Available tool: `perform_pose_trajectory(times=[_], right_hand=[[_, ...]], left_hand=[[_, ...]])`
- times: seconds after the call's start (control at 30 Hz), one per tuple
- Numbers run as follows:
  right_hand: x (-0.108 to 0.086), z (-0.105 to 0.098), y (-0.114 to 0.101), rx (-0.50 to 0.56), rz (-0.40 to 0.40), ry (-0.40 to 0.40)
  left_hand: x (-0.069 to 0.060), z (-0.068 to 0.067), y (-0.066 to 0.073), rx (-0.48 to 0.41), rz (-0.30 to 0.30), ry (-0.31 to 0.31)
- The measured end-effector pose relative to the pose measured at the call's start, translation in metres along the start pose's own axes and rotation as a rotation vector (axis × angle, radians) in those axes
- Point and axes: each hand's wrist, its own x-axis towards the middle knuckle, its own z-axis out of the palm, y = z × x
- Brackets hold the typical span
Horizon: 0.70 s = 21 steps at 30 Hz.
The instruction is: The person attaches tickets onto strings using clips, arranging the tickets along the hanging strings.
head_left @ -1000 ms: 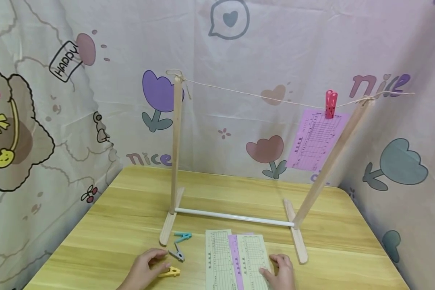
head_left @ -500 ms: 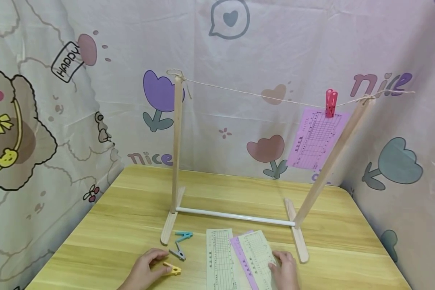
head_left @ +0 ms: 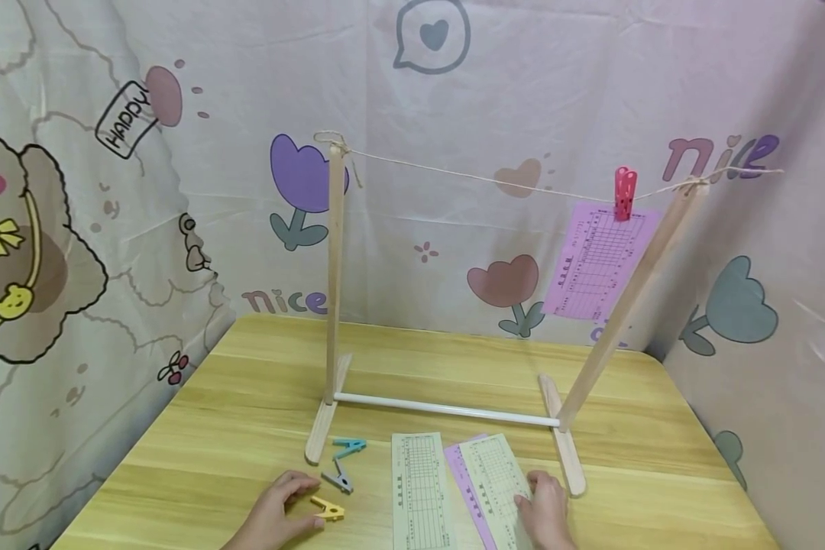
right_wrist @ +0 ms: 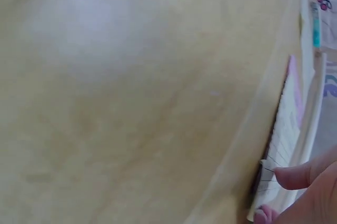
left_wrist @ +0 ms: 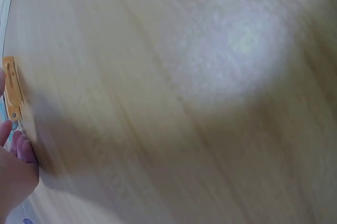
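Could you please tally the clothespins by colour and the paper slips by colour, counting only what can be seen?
Red clothespin: 1
Blue clothespin: 1
Grey clothespin: 1
Yellow clothespin: 1
Pale green slips: 2
Purple slips: 2
Total: 8

Spring clothespins: 4. Three lie on the yellowish wood-grain tabletop (head_left: 179, 458), between the paper slips and its left edge: one teal clothespin (head_left: 356, 444), one grey clothespin (head_left: 341, 481), one yellow clothespin (head_left: 328, 509). One red clothespin (head_left: 624, 195) is up on the thin beige twine (head_left: 454, 172) (count: 1).

Printed paper slips, visible: 4. Two oblong pale green slips (head_left: 419, 489) and one purple slip (head_left: 466, 485), partly covered, well forward of the back edge; one hanging purple slip (head_left: 594, 260).

Upright square wooden posts (head_left: 335, 275): 2. Flat, round-ended wooden feet (head_left: 567, 458): 2. White round crossbar (head_left: 447, 409): 1. Bare hands (head_left: 546, 512): 2.
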Motion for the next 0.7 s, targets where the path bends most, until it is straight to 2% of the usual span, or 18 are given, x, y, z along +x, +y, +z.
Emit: perform_pose_trajectory(times=[0.23, 0.5, 0.7], right_hand=[[0.0, -0.0034, -0.0024, 0.012, 0.048, -0.027], [-0.0002, -0.004, -0.0039, -0.018, 0.015, -0.018], [0.0023, -0.0072, -0.0047, -0.014, 0.045, -0.047]], left_hand=[[-0.0011, 0.0004, 0.0016, 0.013, -0.002, -0.002], [-0.002, 0.0019, 0.0029, 0.01, -0.029, 0.012], [-0.0024, 0.0025, 0.003, 0.012, -0.011, 0.017]])
